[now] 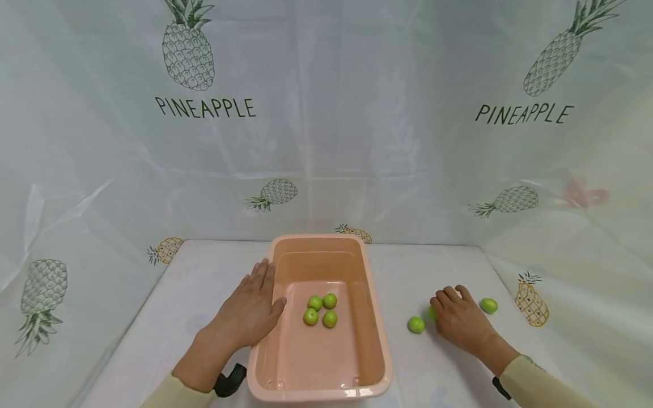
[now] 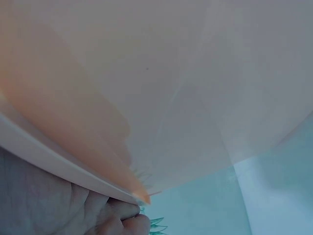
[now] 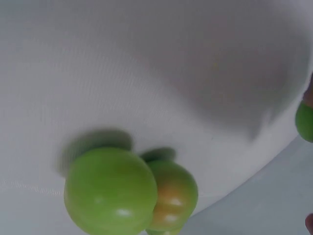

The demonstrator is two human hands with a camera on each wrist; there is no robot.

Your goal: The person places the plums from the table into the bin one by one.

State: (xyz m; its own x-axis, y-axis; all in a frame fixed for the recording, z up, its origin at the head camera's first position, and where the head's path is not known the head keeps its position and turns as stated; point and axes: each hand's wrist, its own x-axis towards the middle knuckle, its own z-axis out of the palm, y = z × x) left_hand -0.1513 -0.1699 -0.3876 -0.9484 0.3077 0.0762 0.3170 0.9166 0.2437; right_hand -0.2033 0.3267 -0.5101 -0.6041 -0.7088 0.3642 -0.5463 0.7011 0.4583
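Peach tub [image 1: 316,395]: holding four green fruits [image 1: 330,319]; uneven pressing could be tipping it.
Left hand [image 1: 250,311]: resting along its left side, fingers straight, grasping nothing.
Right hand [image 1: 459,320]: touching another fruit [image 3: 305,122], fingers bent; cannot tell if gripping.
Loose fruits [image 1: 416,324]: lying right of the tub; brushing fingers could roll them.

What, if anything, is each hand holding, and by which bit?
The left hand rests on the rim of the pink bin, fingers straight. The right hand is at a green fruit; whether it's gripped can't be told.
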